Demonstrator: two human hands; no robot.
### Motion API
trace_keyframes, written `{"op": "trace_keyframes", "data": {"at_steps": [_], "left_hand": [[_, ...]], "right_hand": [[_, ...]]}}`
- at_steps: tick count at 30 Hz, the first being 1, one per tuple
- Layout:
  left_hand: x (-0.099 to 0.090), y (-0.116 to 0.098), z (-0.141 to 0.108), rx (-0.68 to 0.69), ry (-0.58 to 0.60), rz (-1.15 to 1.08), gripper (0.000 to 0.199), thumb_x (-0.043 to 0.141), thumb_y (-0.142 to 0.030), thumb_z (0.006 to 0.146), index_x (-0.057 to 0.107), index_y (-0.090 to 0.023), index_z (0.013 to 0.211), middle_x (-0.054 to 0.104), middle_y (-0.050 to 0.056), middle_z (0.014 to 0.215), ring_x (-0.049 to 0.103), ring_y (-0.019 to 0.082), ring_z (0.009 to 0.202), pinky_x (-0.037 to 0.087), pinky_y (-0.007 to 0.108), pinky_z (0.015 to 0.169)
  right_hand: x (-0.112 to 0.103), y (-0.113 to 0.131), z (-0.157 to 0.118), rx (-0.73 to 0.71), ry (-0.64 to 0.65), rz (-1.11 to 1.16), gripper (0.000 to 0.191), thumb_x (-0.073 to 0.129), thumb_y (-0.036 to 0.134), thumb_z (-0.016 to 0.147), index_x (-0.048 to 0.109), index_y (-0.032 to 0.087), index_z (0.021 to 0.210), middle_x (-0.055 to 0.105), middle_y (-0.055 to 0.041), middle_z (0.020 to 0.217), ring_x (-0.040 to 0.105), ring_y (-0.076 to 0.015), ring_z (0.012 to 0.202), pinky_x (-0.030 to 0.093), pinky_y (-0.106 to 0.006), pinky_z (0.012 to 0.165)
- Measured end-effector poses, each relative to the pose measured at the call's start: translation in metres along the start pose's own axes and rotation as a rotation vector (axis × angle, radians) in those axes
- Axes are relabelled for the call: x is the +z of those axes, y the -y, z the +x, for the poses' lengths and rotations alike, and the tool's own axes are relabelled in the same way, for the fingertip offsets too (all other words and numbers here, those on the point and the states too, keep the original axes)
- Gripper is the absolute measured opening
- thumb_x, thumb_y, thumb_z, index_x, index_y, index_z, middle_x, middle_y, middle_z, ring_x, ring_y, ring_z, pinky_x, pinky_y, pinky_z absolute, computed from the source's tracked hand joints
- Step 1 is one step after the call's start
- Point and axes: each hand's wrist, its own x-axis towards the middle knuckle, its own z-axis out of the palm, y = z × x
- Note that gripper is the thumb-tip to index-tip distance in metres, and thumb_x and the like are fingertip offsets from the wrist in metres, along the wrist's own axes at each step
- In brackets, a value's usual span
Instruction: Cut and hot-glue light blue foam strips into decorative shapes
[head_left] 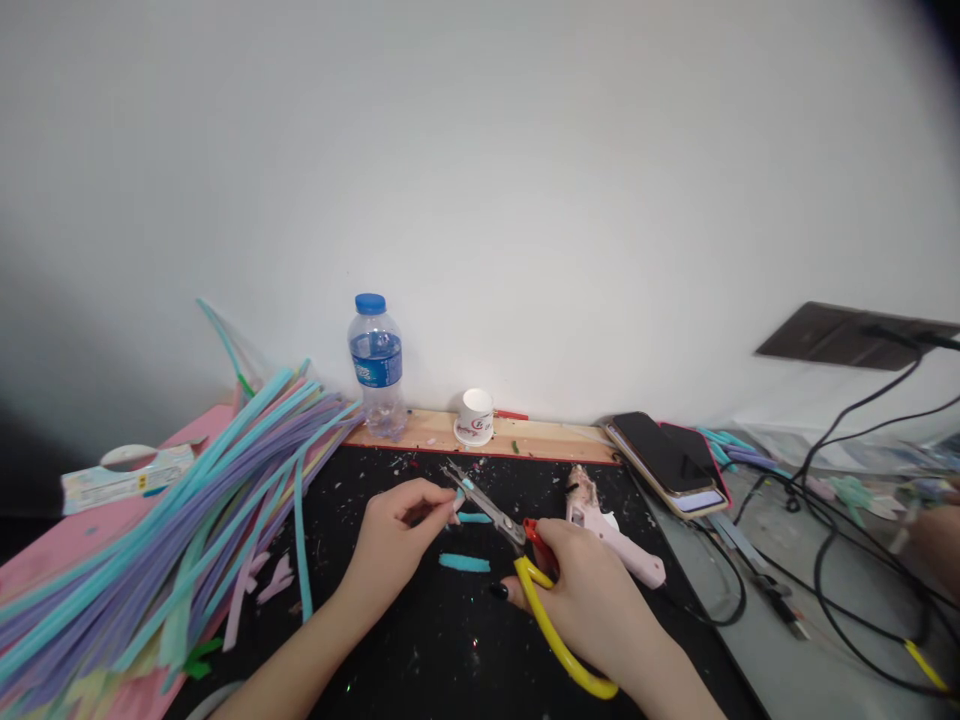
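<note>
Between the fingertips of my left hand [401, 530] is a small light-blue strip piece [460, 497], pinched at the scissor blades. My right hand [589, 590] grips scissors [566, 640] with yellow and red handles, their metal blades pointing up and left around the strip. Below the blades, a short blue fuzzy piece [464, 563] lies on the black mat [420, 650], and another blue piece [474, 518] lies just above it. A pale pink glue gun [619, 545] rests beyond my right hand.
Colourful fuzzy stems [217, 510] are heaped at the left. A water bottle [377, 370] and a paper cup [475, 417] stand by the wall. Phones [667, 455] and black cables [817, 500] lie at the right, where another person's hand [937, 540] shows at the edge.
</note>
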Motion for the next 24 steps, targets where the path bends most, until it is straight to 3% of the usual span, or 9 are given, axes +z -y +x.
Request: {"op": "trace_keyframes", "data": {"at_steps": [11, 14, 19, 22, 24], "left_hand": [[-0.002, 0.000, 0.002, 0.044, 0.006, 0.035, 0.008, 0.062, -0.016, 0.076, 0.067, -0.018, 0.071, 0.067, 0.000, 0.066, 0.062, 0.015, 0.061, 0.047, 0.021, 0.058], [-0.006, 0.000, 0.004, 0.140, 0.028, 0.125, 0.008, 0.062, -0.015, 0.078, 0.068, -0.018, 0.074, 0.068, 0.001, 0.071, 0.063, 0.015, 0.066, 0.048, 0.022, 0.062], [-0.009, 0.005, 0.008, 0.378, 0.314, 0.322, 0.015, 0.055, -0.014, 0.085, 0.070, -0.019, 0.084, 0.068, 0.003, 0.081, 0.060, 0.016, 0.077, 0.047, 0.026, 0.072], [-0.008, 0.009, 0.007, 0.452, 0.490, 0.442, 0.018, 0.052, -0.017, 0.088, 0.069, -0.021, 0.090, 0.067, 0.003, 0.086, 0.057, 0.017, 0.082, 0.046, 0.027, 0.074], [-0.008, 0.012, 0.007, 0.463, 0.547, 0.479, 0.019, 0.051, -0.020, 0.089, 0.069, -0.023, 0.093, 0.067, 0.002, 0.088, 0.056, 0.018, 0.084, 0.046, 0.028, 0.075]], "right_hand": [[0.003, -0.003, -0.001, 0.014, 0.026, 0.031, 0.031, 0.053, 0.038, 0.077, 0.041, 0.020, 0.055, 0.049, 0.0020, 0.052, 0.039, -0.0118, 0.048, 0.021, -0.023, 0.046], [0.002, -0.006, 0.003, 0.042, -0.021, 0.013, 0.034, 0.051, 0.041, 0.078, 0.039, 0.020, 0.054, 0.046, 0.0028, 0.051, 0.036, -0.0116, 0.047, 0.020, -0.023, 0.045], [-0.006, -0.015, 0.008, 0.104, -0.112, -0.053, 0.038, 0.051, 0.045, 0.076, 0.033, 0.021, 0.053, 0.043, 0.0030, 0.051, 0.037, -0.0125, 0.049, 0.023, -0.022, 0.047], [-0.010, -0.020, 0.008, 0.138, -0.118, -0.062, 0.037, 0.050, 0.046, 0.076, 0.033, 0.021, 0.054, 0.042, 0.0034, 0.051, 0.036, -0.0123, 0.049, 0.022, -0.022, 0.047], [-0.010, -0.023, 0.007, 0.154, -0.124, -0.063, 0.037, 0.050, 0.046, 0.076, 0.034, 0.021, 0.055, 0.041, 0.0034, 0.051, 0.035, -0.0122, 0.049, 0.022, -0.022, 0.046]]}}
